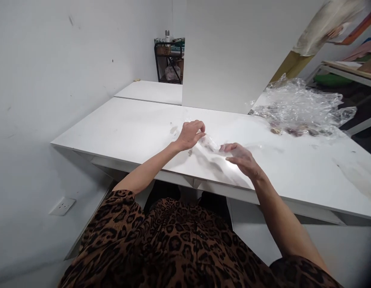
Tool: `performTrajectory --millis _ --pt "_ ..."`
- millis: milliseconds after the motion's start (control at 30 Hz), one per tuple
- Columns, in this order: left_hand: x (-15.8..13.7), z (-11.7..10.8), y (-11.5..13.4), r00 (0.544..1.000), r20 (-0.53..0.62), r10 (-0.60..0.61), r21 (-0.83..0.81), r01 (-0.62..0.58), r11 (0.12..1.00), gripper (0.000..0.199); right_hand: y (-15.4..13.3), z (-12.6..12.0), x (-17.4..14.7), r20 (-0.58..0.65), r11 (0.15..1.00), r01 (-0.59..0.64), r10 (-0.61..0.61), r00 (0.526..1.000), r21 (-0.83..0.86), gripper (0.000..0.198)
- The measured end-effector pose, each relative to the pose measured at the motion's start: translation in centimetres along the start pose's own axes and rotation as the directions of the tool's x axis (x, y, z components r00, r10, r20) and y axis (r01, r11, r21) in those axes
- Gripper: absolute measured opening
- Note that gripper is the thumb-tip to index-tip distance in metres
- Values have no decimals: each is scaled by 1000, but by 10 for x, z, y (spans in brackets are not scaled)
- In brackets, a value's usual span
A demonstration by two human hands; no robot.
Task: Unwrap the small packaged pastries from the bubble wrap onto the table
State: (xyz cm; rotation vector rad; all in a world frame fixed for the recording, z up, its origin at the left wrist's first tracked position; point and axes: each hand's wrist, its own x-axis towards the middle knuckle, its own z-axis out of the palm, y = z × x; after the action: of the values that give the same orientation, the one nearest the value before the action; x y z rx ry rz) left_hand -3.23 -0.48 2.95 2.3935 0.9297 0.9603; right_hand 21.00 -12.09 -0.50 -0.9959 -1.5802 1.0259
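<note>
Over the white table [137, 124], my left hand [189, 135] is closed, thumb and fingertips pinching one end of a small clear plastic bag [207, 142]. Faint reddish specks show in the bag, but its contents are too small and blurred to name. My right hand [241, 157] is just to the right of the bag's other end, slightly smeared by motion. Its fingers are stretched out with the thumb apart from them, and I see nothing held between them.
A heap of crumpled clear plastic bags [302, 106], with small coloured items under it, lies at the table's right. A tall white panel [233, 52] rises at the back. Beyond it stands a person [320, 30]. A dark shelf rack [169, 60] is behind; a wall borders the left.
</note>
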Motion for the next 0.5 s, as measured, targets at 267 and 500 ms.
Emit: performTrajectory --millis 267,500 --pt "-15 15 -8 994 50 -98 342 75 937 19 -6 -24 -9 -755 991 97 -133 642 -92 27" --pt "-30 36 20 993 -61 -98 390 114 914 21 -15 55 0 -420 982 -150 187 888 119 51"
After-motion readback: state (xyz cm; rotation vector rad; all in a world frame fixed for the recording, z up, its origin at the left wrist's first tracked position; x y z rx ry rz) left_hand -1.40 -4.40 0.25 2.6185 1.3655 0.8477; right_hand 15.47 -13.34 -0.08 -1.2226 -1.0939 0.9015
